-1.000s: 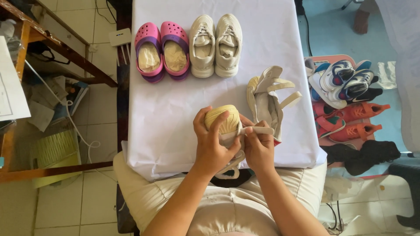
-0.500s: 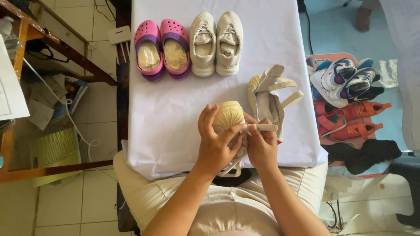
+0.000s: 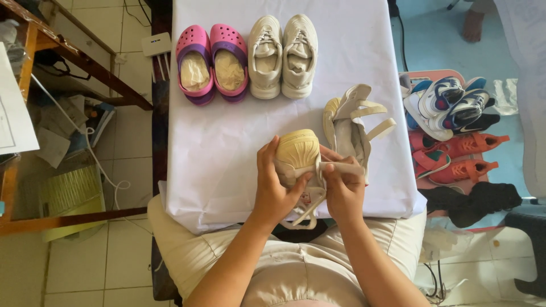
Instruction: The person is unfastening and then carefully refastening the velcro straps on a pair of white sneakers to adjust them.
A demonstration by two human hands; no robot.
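Sandal's (image 3: 298, 153) heel end behind both hands.

- A white sheet of paper (image 3: 14, 113) is lying at the far left edge, flat and partly cut off, with faint lines on it.
- A small label (image 3: 305, 198) with red print is showing inside the cream sandal (image 3: 298, 156).

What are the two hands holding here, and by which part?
Both hold one cream strappy sandal, sole up. The left hand grips its side and toe end; the right hand pinches a strap near the heel.
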